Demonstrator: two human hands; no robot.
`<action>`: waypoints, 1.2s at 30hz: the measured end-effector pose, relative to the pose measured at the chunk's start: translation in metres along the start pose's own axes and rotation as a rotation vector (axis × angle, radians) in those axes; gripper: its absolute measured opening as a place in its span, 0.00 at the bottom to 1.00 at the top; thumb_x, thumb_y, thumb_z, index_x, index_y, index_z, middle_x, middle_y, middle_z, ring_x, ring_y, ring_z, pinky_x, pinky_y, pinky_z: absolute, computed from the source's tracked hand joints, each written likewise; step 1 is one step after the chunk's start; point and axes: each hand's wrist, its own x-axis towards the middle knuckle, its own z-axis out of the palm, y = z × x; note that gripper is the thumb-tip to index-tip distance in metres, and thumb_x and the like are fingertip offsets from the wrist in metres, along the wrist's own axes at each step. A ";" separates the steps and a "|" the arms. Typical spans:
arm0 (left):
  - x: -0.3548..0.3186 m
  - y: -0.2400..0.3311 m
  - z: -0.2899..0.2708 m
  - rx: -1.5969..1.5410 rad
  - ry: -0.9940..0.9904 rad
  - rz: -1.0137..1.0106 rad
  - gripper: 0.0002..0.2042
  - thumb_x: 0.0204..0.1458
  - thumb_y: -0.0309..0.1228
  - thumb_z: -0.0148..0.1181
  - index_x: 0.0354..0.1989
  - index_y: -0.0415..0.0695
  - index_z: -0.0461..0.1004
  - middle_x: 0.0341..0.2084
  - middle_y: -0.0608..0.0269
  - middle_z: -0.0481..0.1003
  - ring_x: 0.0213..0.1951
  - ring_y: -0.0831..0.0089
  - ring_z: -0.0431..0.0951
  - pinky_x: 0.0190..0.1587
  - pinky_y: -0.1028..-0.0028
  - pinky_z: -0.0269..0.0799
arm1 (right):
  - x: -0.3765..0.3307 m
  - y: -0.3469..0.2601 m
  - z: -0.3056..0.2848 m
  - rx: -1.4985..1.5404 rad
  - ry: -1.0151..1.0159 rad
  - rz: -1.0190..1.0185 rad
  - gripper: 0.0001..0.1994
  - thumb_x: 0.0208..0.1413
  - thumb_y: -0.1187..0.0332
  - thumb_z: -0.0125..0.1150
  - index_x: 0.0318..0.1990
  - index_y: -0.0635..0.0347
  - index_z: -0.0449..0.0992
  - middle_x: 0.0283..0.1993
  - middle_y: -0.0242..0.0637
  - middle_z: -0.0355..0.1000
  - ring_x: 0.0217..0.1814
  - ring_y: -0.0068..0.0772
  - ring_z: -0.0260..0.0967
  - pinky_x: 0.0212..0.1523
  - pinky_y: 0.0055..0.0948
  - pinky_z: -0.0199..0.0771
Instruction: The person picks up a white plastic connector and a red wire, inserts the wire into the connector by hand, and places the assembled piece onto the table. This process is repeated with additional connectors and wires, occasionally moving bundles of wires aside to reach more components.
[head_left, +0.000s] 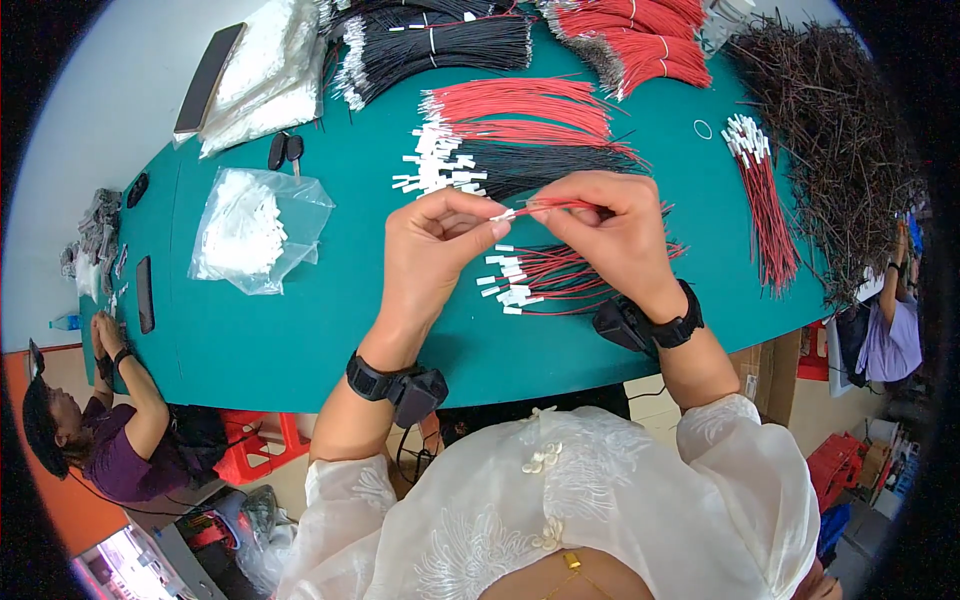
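The left hand (428, 238) pinches a white plug (504, 215) above the green surface (260, 345); just beside, the right hand (618, 232) pinches a red wire (523, 210).

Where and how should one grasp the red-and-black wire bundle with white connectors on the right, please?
I'd grip the wire bundle mid-length from its left: it's compact there, white connectors fan out at the far end, and the tangled dark heap crowds its right.

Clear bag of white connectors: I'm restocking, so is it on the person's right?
No, the clear bag lies on the green table, left of the left hand.
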 end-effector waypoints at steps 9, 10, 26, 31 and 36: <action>-0.001 0.000 0.001 0.041 0.007 -0.012 0.07 0.49 0.15 0.66 0.36 0.35 0.79 0.34 0.58 0.81 0.36 0.76 0.82 0.41 0.80 0.77 | 0.000 -0.001 -0.003 -0.037 -0.074 0.120 0.06 0.47 0.80 0.67 0.34 0.66 0.83 0.27 0.31 0.77 0.22 0.10 0.57 0.22 0.17 0.56; -0.001 0.000 0.001 0.041 0.007 -0.012 0.07 0.49 0.15 0.66 0.36 0.35 0.79 0.34 0.58 0.81 0.36 0.76 0.82 0.41 0.80 0.77 | 0.000 -0.001 -0.002 -0.037 -0.074 0.119 0.06 0.47 0.80 0.67 0.34 0.66 0.83 0.27 0.31 0.77 0.22 0.10 0.57 0.22 0.17 0.56; -0.001 -0.002 0.001 0.012 0.018 -0.016 0.08 0.48 0.13 0.66 0.36 0.34 0.79 0.34 0.56 0.82 0.37 0.74 0.83 0.41 0.79 0.78 | -0.002 -0.003 0.007 -0.062 -0.030 0.063 0.05 0.48 0.79 0.68 0.34 0.67 0.82 0.22 0.29 0.73 0.22 0.11 0.58 0.23 0.17 0.59; -0.002 0.000 0.004 0.052 0.035 -0.050 0.07 0.48 0.15 0.68 0.35 0.35 0.79 0.35 0.56 0.81 0.38 0.74 0.82 0.45 0.77 0.78 | -0.003 0.001 0.008 -0.016 -0.022 0.074 0.05 0.48 0.78 0.69 0.34 0.67 0.82 0.22 0.29 0.73 0.22 0.11 0.58 0.23 0.18 0.60; 0.001 -0.006 0.003 0.016 0.041 -0.042 0.06 0.49 0.16 0.67 0.35 0.35 0.79 0.34 0.57 0.82 0.37 0.76 0.82 0.41 0.79 0.78 | 0.001 0.001 0.001 -0.049 -0.112 0.157 0.04 0.53 0.75 0.66 0.34 0.67 0.81 0.23 0.31 0.73 0.22 0.14 0.59 0.24 0.19 0.60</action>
